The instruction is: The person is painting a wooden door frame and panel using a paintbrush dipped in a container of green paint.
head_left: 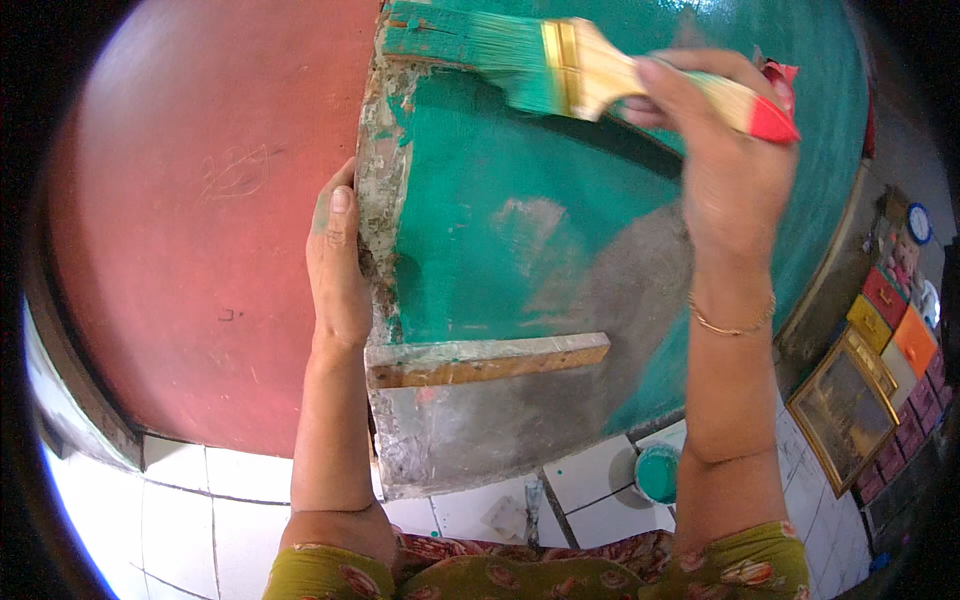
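My right hand [725,130] grips the pale wooden handle of a wide paintbrush [590,70], its fingers wrapped round it. The handle has a red tip and a gold metal band, and its bristles are loaded with green paint. They touch the upper green wooden strip on the wall [480,240]. Green paint covers much of this wall, with grey patches lower down. My left hand [340,250] lies with fingers straight along the rough, unpainted wall edge [385,200], and some green paint is on it. Slight blur shows on the right hand and brush.
A bare wooden strip [490,360] juts from the wall's lower part. A reddish door panel [210,220] stands to the left. On the white tiled floor [600,490] sits a tub of green paint [657,473]. A gold-framed picture [845,410] leans by coloured drawers [885,310] at right.
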Demonstrator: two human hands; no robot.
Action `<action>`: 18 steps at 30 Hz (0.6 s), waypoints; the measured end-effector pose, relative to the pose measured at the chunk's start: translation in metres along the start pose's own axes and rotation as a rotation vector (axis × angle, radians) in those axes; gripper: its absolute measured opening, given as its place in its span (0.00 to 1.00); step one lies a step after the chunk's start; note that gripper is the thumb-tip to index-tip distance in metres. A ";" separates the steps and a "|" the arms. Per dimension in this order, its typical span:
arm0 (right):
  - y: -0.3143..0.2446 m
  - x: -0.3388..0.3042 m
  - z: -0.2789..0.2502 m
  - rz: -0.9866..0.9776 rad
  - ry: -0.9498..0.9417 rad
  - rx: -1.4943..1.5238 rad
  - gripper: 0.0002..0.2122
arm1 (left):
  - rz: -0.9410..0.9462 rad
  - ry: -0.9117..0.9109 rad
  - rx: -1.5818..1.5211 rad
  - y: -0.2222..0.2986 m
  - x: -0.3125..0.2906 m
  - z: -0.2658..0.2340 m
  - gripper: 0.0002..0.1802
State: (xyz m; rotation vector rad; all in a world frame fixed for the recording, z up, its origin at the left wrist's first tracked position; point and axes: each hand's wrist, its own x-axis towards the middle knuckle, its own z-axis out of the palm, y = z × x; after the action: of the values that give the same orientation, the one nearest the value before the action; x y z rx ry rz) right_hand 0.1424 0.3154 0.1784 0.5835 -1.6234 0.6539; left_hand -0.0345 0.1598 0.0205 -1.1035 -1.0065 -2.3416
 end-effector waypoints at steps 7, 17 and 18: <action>-0.022 0.000 0.023 -0.270 -0.024 0.186 0.06 | 0.016 -0.002 0.023 -0.005 0.002 -0.008 0.36; -0.027 0.001 -0.001 -0.232 -0.016 -0.155 0.07 | 0.036 -0.004 0.033 0.001 -0.001 0.003 0.36; -0.033 0.000 0.001 -0.269 0.003 -0.115 0.07 | 0.036 0.001 0.031 -0.002 -0.001 0.004 0.36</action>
State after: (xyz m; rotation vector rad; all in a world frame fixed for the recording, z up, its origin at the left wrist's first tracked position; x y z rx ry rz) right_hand 0.1651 0.2913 0.1816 0.7001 -1.5337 0.3611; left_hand -0.0324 0.1638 0.0205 -1.0999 -1.0110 -2.2904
